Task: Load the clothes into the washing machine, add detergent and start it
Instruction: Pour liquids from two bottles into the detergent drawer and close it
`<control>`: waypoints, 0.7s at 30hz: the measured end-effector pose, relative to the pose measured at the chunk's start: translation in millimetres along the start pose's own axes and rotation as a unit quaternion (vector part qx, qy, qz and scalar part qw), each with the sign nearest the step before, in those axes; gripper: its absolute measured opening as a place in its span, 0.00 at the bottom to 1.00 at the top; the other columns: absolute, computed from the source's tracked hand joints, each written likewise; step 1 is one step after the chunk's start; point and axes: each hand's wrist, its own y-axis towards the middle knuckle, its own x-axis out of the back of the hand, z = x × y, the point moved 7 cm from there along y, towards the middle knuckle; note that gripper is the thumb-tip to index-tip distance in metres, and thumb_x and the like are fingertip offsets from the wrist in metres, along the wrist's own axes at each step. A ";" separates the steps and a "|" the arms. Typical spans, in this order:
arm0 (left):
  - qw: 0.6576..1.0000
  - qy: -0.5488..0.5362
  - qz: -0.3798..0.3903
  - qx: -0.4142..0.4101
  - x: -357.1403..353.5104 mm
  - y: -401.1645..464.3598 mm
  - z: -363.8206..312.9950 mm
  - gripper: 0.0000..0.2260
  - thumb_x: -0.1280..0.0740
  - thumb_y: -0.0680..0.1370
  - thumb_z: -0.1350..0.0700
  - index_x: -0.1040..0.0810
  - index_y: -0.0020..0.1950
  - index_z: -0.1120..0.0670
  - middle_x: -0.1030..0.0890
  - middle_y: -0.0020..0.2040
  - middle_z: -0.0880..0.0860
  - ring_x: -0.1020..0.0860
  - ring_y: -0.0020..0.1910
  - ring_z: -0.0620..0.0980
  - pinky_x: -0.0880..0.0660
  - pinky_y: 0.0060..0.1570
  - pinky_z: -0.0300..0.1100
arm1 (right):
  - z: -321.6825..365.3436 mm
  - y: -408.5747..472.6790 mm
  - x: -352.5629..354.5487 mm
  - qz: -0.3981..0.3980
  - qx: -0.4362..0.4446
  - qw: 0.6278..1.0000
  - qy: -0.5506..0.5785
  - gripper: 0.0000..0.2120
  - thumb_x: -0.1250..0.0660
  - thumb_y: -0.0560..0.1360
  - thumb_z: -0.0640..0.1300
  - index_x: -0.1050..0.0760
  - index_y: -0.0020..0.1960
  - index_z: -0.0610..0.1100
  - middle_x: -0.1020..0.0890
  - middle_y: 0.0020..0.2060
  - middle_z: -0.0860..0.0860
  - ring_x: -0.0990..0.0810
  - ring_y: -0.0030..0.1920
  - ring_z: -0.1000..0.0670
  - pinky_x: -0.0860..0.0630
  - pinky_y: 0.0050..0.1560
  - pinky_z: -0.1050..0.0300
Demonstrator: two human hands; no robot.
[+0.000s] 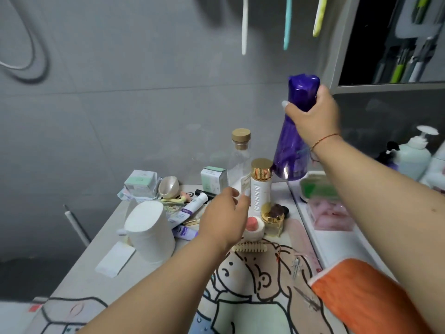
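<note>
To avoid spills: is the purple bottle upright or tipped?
Slightly tipped: the purple bottle leans, top rightward, lifted in the right hand.

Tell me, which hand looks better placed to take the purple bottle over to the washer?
Right, probably. The right hand already grips the purple bottle by its neck, lifted off the counter. The left hand hovers empty over the toiletries.

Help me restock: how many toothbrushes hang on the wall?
3, in a row at the top: a white toothbrush on the left, a teal toothbrush in the middle, a yellow-green toothbrush on the right. Their heads are cut off by the frame; others may hang outside it.
</note>
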 end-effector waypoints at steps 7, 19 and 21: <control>0.998 -0.040 -0.033 0.018 63.6 -71.3 36.8 0.17 0.45 0.81 0.42 0.25 0.58 0.52 0.18 0.48 0.49 0.20 0.48 0.49 0.26 0.49 0.45 | 89.9 -94.2 26.8 0.039 0.088 0.993 0.067 0.24 0.31 0.72 0.50 0.34 0.63 0.43 0.26 0.51 0.51 0.25 0.45 0.52 0.29 0.38 0.71; 0.989 -0.046 0.033 0.139 147.2 -247.6 189.7 0.06 0.36 0.74 0.62 0.20 0.41 0.54 0.18 0.36 0.50 0.24 0.35 0.48 0.26 0.39 0.39 | 167.3 -358.3 -12.8 0.307 0.103 0.931 0.167 0.29 0.26 0.65 0.56 0.38 0.59 0.68 0.30 0.54 0.72 0.23 0.51 0.65 0.22 0.50 0.66; 0.986 -0.013 0.071 0.148 148.0 -277.4 215.4 0.07 0.37 0.73 0.62 0.20 0.42 0.55 0.22 0.33 0.47 0.25 0.34 0.47 0.26 0.35 0.37 | 166.1 -399.4 -21.8 0.338 0.091 0.921 0.170 0.25 0.29 0.63 0.60 0.36 0.56 0.68 0.29 0.52 0.75 0.21 0.48 0.60 0.20 0.49 0.59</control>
